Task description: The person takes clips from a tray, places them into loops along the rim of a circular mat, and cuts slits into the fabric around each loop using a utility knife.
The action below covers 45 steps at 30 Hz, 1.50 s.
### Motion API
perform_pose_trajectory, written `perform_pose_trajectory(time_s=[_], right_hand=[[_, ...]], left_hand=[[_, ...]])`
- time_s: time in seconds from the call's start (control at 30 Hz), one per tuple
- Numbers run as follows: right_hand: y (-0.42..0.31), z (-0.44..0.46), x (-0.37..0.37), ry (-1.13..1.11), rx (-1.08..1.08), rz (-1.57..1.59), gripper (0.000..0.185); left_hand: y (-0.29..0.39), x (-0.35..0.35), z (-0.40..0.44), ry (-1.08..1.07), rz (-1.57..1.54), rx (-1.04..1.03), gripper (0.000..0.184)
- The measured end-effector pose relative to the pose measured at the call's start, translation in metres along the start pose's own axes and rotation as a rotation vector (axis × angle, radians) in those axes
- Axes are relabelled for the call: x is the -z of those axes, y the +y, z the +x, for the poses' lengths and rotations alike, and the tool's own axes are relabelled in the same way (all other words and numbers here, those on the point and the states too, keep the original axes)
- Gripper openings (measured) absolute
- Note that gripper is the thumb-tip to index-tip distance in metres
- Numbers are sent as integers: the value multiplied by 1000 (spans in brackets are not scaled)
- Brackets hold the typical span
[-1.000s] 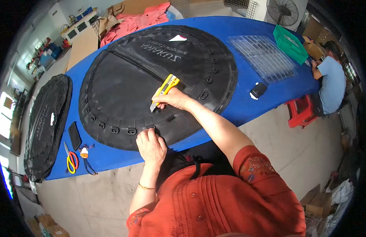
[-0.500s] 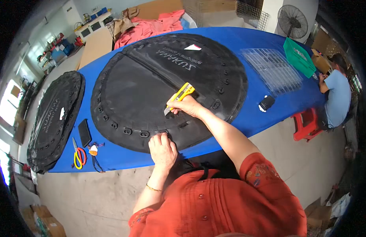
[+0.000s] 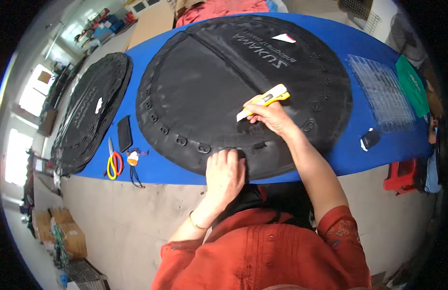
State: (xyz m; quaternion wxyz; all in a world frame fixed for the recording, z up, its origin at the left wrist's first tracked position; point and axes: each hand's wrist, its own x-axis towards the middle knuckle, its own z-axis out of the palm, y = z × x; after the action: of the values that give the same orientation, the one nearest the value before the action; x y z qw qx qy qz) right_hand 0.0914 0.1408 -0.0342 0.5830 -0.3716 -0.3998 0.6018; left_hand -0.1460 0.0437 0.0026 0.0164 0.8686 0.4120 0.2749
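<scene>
A large round black fabric mat (image 3: 195,87) with printed lettering and small black loops along its rim lies before me. My right hand (image 3: 271,116) is closed around a yellow utility knife (image 3: 272,95). The knife's pale blade tip points down and left, just over the mat; whether it touches cannot be told. At the near rim, my left hand (image 3: 225,175) has its fingers curled together on the mat's edge. Its fingertips and thumb are partly hidden. A white and red tag (image 3: 284,38) rests on the mat's far part.
The mat lies on a blue-covered table (image 3: 341,163). To the left are scissors (image 3: 113,164), a dark phone (image 3: 124,134), a corded trinket (image 3: 132,158) and stacked black mats (image 3: 81,121). Right are a clear plastic grid (image 3: 381,94), a green tray (image 3: 411,87) and a red stool (image 3: 402,176).
The view has shifted, so the table appears farther right and higher. Both hands keep their holds, the knife above the mat and the left fingers at its rim.
</scene>
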Motion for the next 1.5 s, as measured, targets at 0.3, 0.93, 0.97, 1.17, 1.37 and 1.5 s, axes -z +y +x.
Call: perform_pose_trajectory(time_s=[0.3,0.93,0.97,1.17,1.37,1.5], right_hand=[[-6,-3,-1,17,8,-53,20],[-6,-9,-1,-49,43,20,21],[-6,-9,-1,-36,55,14,21],[-1,-9,7,-110,126,47,24],[-15,-17,-4,-62,30,-106,28],[-15,-17,-2,-32,52,-149,33]], left_hand=[[122,107,57,-391,-330,-702,14],[48,93,54,-129,-611,-187,8],[37,81,51,-110,-514,23,9],[-38,14,9,54,-393,414,7],[-24,-14,2,43,-293,341,27],[-19,-19,8,62,-210,303,34]])
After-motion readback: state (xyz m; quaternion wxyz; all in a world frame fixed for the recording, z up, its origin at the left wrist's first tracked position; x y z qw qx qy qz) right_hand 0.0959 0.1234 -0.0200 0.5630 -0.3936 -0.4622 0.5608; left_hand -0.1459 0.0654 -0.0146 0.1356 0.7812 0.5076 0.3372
